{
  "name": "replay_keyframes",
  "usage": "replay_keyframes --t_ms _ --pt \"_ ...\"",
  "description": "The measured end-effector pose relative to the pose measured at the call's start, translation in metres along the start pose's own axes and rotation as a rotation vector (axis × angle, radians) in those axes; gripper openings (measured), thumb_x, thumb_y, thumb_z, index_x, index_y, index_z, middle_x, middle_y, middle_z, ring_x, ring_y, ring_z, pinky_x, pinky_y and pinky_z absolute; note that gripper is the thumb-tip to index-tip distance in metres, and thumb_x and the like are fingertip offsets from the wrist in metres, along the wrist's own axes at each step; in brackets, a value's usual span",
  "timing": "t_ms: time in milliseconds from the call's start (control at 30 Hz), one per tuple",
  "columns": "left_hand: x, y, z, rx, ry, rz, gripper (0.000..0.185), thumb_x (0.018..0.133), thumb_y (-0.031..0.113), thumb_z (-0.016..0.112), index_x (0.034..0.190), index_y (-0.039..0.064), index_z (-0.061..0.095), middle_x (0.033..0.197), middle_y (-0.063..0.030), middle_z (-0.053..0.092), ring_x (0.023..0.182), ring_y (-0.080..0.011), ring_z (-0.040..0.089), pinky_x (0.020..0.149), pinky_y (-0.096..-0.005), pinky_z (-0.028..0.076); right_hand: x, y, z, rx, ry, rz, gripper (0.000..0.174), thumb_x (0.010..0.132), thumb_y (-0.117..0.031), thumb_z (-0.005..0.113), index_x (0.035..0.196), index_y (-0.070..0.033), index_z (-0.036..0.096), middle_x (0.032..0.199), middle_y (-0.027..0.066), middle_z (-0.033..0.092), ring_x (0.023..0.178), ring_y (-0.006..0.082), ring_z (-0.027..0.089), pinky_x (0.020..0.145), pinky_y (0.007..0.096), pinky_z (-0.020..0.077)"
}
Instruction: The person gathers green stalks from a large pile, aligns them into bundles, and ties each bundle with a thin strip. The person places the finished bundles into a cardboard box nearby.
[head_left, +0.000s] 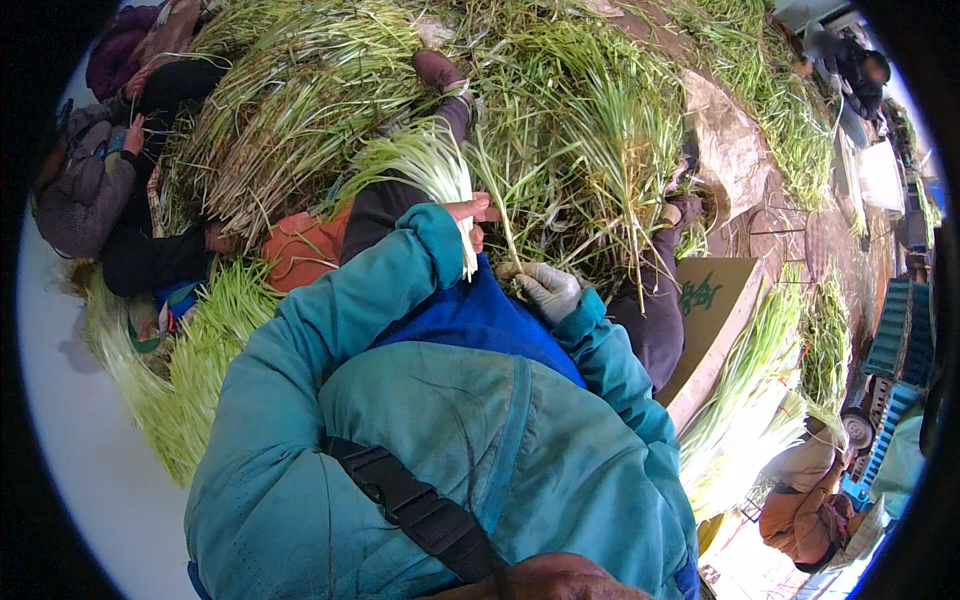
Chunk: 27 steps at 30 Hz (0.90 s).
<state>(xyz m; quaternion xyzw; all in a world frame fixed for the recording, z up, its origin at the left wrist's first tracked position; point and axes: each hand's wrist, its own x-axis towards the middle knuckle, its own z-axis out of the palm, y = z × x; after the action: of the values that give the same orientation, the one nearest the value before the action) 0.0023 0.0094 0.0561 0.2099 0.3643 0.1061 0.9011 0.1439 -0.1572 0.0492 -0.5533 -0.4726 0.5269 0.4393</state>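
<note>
My left hand (474, 217), bare, grips a bunch of peeled vegetable stalks (450, 169) with white lower ends and pale green leaves. The leaves fan out away from me over my left leg. In a white glove, my right hand (551, 290) pinches the lower end of a slender stalk (504, 214) with green leaves. That stalk passes close by my left fingertips; whether they touch it I cannot tell. Both hands are above a blue apron (480, 319) on my lap. Between my legs lies a heap of untrimmed stalks (562, 120) with brownish dry leaves.
A person (97, 180) sits at the left, handling stalks. Cleaned stalks (217, 337) lie at left, with more (750, 397) at right beside a cardboard box (712, 322). An orange cloth or bag (307, 247) is by my left leg. Blue crates (896, 330) and other people are farther right.
</note>
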Motion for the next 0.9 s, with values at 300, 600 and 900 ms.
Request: replay_keyframes --t_ms 300,600,900 --pt "-0.001 0.004 0.004 0.298 0.161 -0.048 0.016 0.073 0.022 0.063 0.086 0.015 0.056 0.05 -0.0066 0.052 0.04 -0.0171 0.049 0.035 -0.0302 0.037 0.024 0.0 -0.004 -0.384 -0.219 0.171 0.029 0.083 -0.026 0.048 0.102 -0.006 0.055 0.094 0.013 0.058 0.087 0.0251 0.055 0.077 0.0315 0.0428" --pt "-0.009 -0.002 0.004 0.51 0.165 0.066 0.023 0.075 0.025 0.058 0.078 0.002 0.058 0.054 -0.0064 0.054 0.043 -0.0147 0.051 0.042 -0.0275 0.04 0.062 -0.019 -0.009 0.32 -0.276 0.086 0.055 0.083 -0.035 0.049 0.121 0.002 0.036 0.114 0.0116 0.047 0.104 0.016 0.045 0.086 0.027 0.0375" --pt "-0.009 -0.003 -0.005 0.616 0.158 0.027 0.022 0.073 0.025 0.061 0.073 0.003 0.058 0.053 -0.0068 0.054 0.043 -0.016 0.05 0.041 -0.0293 0.039 0.078 -0.002 0.002 0.617 0.227 0.084 0.016 0.081 -0.009 0.053 0.093 0.001 0.058 0.088 0.0064 0.061 0.08 0.0124 0.055 0.075 0.0239 0.0415"
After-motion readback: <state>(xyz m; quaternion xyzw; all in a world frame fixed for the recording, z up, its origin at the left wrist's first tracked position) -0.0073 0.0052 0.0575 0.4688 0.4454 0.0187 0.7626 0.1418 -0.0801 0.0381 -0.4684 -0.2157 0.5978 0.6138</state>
